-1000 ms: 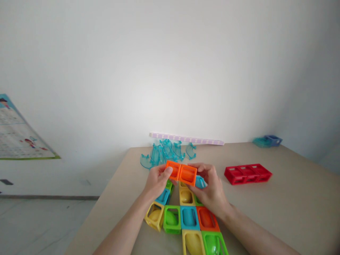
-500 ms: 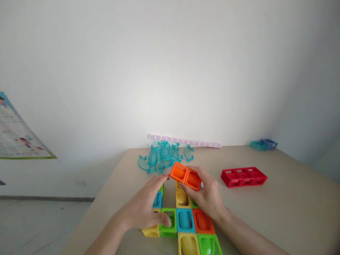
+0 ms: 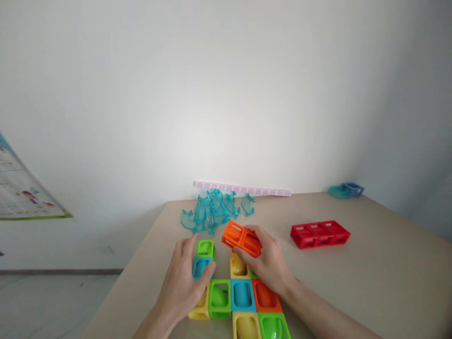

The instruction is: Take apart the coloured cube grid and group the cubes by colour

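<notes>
My right hand (image 3: 270, 261) holds a joined pair of orange hollow blocks (image 3: 242, 238) by its right end, tilted above the far part of a block layout. My left hand (image 3: 183, 278) is open over the layout's left column, thumb and fingers apart around a light blue block (image 3: 201, 266); whether it touches the block I cannot tell. Past its fingertips is a green block (image 3: 205, 248). The layout also has a blue block (image 3: 243, 295) in the middle, an orange-red block (image 3: 266, 297) right of it, a green block (image 3: 220, 297) left of it, and yellow blocks (image 3: 246, 326).
Clear teal plastic pieces (image 3: 212, 209) lie in a pile toward the wall, before a pale purple strip (image 3: 242, 189). A red three-part block row (image 3: 320, 234) lies to the right. A dark blue block (image 3: 352, 189) is in the far right corner. A poster (image 3: 28, 188) hangs at left.
My left hand has drawn back and left from the orange pair and now hovers around the light blue block. The right hand still holds the orange pair, turned slightly and a little lower.
</notes>
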A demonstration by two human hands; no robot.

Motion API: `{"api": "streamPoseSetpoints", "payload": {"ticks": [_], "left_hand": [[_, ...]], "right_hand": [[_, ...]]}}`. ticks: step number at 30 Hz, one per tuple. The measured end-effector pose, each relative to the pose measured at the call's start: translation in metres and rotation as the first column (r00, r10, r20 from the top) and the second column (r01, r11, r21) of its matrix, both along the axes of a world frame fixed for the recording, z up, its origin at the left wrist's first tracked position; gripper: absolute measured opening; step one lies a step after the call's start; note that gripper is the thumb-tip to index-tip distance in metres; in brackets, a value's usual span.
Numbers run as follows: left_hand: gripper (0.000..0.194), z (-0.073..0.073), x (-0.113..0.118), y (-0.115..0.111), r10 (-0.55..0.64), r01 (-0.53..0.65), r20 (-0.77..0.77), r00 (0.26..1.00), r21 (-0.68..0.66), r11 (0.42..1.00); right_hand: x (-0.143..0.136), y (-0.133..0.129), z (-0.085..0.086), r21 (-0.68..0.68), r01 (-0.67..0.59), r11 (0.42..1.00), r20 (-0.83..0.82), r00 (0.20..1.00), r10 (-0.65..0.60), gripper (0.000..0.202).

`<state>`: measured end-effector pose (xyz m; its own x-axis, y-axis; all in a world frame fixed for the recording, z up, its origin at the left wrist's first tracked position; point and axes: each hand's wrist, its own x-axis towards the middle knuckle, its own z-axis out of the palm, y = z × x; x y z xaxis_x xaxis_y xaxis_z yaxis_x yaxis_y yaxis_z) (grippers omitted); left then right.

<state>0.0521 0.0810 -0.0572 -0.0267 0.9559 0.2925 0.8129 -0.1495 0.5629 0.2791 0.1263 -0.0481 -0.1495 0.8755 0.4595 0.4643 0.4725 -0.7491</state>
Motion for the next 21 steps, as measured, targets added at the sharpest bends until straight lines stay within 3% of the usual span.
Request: {"api": "streamPoseSetpoints", "payload": {"ticks": [2, 5, 10, 14, 21], "left_hand": [[0.061, -0.002, -0.001, -0.006, 0.080, -0.073, 0.103, 0.991, -0.064, 0.995], [0.047, -0.002, -0.003, -0.011, -0.012, 0.071, 0.297, 0.955, -0.189, 0.980], [0.053, -0.002, -0.010, -0.008, -0.118, 0.220, 0.505, 0.855, -0.148, 0.964], [0.053, -0.003, -0.012, -0.006, -0.157, 0.260, 0.524, 0.837, -0.128, 0.957], [0.042, 0.011, 0.007, -0.012, -0.329, 0.484, 0.541, 0.774, -0.171, 0.858]], "right_hand": [[0.000, 0.000, 0.000, -0.008, -0.004, 1.000, -0.003, 1.000, 0.004, 0.033], [-0.001, -0.001, 0.000, -0.010, -0.012, 1.000, -0.002, 1.000, 0.012, 0.032], [-0.002, -0.001, 0.001, -0.027, -0.009, 1.000, 0.014, 1.000, 0.010, 0.034], [-0.003, -0.001, 0.001, -0.035, -0.024, 0.999, 0.018, 1.000, 0.025, 0.033], [-0.005, 0.000, 0.002, -0.018, -0.076, 0.997, 0.007, 0.997, 0.076, 0.033]]}}
